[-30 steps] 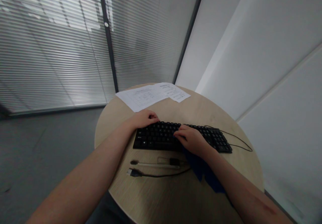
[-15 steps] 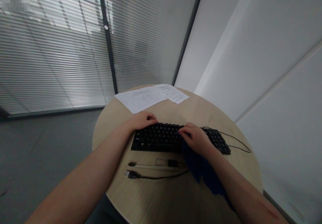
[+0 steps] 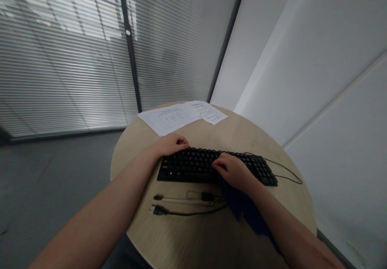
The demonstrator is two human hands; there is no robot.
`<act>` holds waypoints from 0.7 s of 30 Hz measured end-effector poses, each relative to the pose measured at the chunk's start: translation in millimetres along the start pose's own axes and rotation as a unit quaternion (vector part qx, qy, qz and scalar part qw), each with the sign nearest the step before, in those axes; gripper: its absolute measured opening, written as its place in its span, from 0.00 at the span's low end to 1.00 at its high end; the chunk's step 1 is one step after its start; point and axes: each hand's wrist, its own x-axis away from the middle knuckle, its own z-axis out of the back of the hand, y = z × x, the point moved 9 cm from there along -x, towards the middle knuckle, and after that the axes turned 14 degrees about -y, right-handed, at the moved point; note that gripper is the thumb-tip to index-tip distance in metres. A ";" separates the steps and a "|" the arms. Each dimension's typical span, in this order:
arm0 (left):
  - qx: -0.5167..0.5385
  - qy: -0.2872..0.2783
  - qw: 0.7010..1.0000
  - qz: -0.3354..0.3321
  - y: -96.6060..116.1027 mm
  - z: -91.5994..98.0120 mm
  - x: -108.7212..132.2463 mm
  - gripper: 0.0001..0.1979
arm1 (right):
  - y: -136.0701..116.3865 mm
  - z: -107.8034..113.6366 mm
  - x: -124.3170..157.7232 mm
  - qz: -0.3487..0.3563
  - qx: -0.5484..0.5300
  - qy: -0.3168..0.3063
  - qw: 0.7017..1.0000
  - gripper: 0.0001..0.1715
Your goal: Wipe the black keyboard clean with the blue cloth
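A black keyboard (image 3: pixel 193 176) lies flat on the round wooden table. My left hand (image 3: pixel 172 144) is closed at its far left corner, thumb and fingers gripping the back edge. Over the middle keys, my right hand (image 3: pixel 234 171) pinches a dark blue cloth (image 3: pixel 238 202) against the keyboard. The cloth hangs down towards me beneath my right forearm, which hides part of it. Some keys under my right hand are covered from sight.
Nearer me lie a slim brush (image 3: pixel 178 200) with dark bristles, a small black piece (image 3: pixel 207 197) and a USB plug (image 3: pixel 159 210) on a black cable. Printed papers (image 3: pixel 172 120) rest at the table's far edge. A thin cable (image 3: pixel 284 166) loops on the right.
My right hand has slid slightly towards me and to the left across the keys, with the cloth in its fingers. My left hand has stayed on the keyboard's corner.
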 end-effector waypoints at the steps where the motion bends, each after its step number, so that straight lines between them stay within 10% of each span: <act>1: -0.002 -0.002 1.000 -0.004 1.4 -0.1 0.3 0.18 | 0.6 0.9 -0.4 -0.004 -0.001 0.009 1.000 0.12; 21: -0.007 -0.004 1.000 0.007 0.4 0.8 1.4 0.19 | 2.3 8.6 8.8 -0.035 0.025 0.002 0.999 0.12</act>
